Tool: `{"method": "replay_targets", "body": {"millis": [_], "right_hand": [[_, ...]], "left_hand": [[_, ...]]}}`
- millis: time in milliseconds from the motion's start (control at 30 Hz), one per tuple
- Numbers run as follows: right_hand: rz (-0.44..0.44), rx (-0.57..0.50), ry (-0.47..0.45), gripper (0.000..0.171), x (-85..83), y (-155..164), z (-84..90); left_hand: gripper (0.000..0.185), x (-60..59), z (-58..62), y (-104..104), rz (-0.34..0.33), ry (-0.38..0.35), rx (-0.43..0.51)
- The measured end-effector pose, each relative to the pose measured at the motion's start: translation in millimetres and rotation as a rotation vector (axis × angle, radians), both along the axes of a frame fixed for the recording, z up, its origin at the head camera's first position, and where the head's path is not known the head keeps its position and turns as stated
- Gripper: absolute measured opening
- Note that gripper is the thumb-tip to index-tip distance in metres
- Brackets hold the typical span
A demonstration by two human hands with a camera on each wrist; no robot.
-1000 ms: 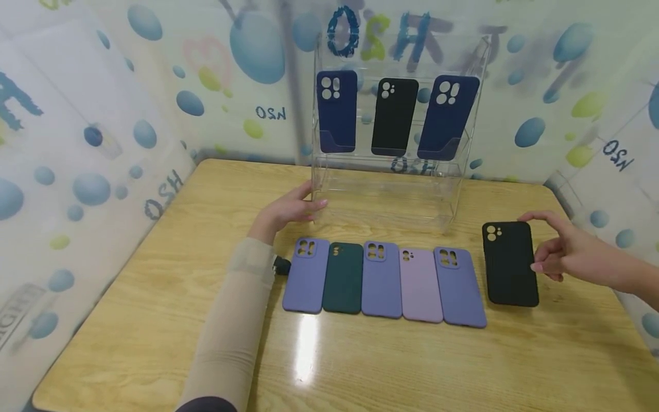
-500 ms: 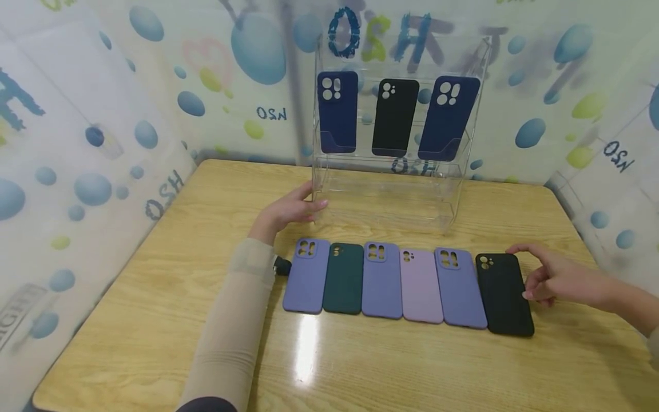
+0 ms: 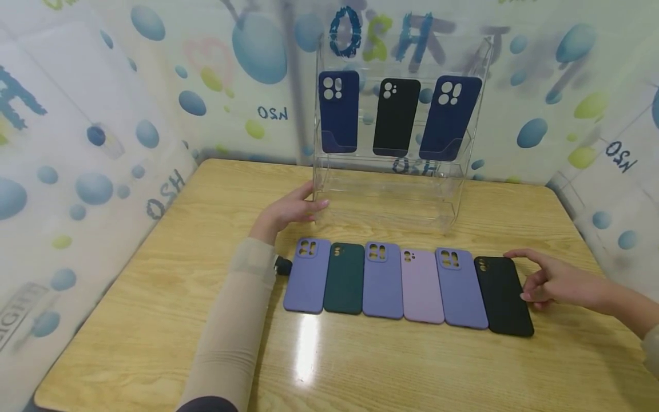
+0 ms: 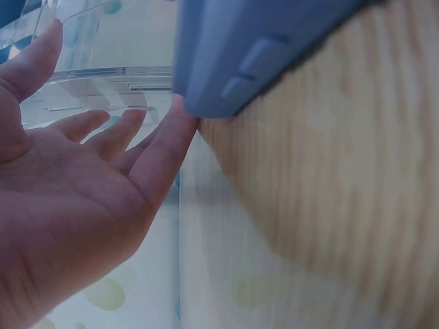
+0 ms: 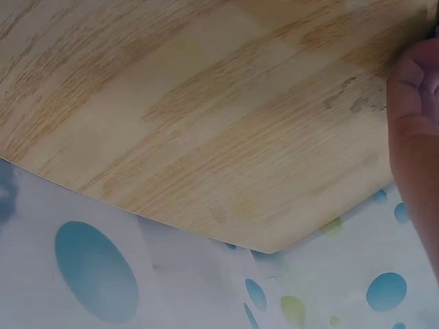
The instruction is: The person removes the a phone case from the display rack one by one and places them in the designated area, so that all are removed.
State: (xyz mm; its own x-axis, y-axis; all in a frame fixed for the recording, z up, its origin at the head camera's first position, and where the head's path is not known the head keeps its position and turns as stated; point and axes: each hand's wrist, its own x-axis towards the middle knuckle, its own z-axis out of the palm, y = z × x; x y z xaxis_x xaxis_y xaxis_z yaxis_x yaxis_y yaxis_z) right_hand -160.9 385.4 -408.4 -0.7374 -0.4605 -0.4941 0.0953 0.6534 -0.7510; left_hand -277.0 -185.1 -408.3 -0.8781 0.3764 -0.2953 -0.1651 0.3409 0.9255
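Note:
In the head view, a black phone case point(image 3: 504, 294) lies flat at the right end of a row of cases. My right hand point(image 3: 558, 286) holds it, index finger at its top edge and thumb at its right side, the other fingers curled. In the right wrist view the right hand point(image 5: 418, 116) shows only partly. My left hand point(image 3: 290, 207) rests against the left side of a clear acrylic display stand point(image 3: 381, 220). The left wrist view shows the left hand point(image 4: 75, 185) with its fingers extended and thumb apart, close to the stand.
Left of the black case lie a purple case point(image 3: 461, 292), a lilac case point(image 3: 422, 292), another purple case point(image 3: 382, 289), a dark green case point(image 3: 345, 283) and a third purple case point(image 3: 306, 283). The stand's upper tier bears two navy cases point(image 3: 340, 117) and a black one point(image 3: 396, 117).
My right hand has brought the black case down and slightly left, from tilted above the table to flat beside the purple case. The left hand has stayed at the stand.

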Motion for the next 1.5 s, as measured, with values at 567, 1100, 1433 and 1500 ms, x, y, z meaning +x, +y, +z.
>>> {"method": "replay_targets", "body": {"millis": [567, 1100, 1433, 1500], "right_hand": [[0.007, 0.054, 0.028, 0.082, 1.5, -1, -3.1], [-0.012, -0.013, 0.061, 0.061, 0.5, 9, -9.6], [-0.053, 0.031, 0.022, 0.070, 1.4, 3, -5.1], [-0.060, 0.038, 0.024, 0.070, 1.4, 1, -4.1]], "left_hand": [[0.083, 0.2, 0.3, 1, -0.008, 0.013, -0.002], [0.085, 1.9, 0.7, 1, -0.001, 0.007, 0.011], [0.082, 2.4, 1.9, 2, -0.006, 0.011, 0.005], [0.082, 2.3, 1.4, 1, -0.005, 0.010, 0.004]]}}
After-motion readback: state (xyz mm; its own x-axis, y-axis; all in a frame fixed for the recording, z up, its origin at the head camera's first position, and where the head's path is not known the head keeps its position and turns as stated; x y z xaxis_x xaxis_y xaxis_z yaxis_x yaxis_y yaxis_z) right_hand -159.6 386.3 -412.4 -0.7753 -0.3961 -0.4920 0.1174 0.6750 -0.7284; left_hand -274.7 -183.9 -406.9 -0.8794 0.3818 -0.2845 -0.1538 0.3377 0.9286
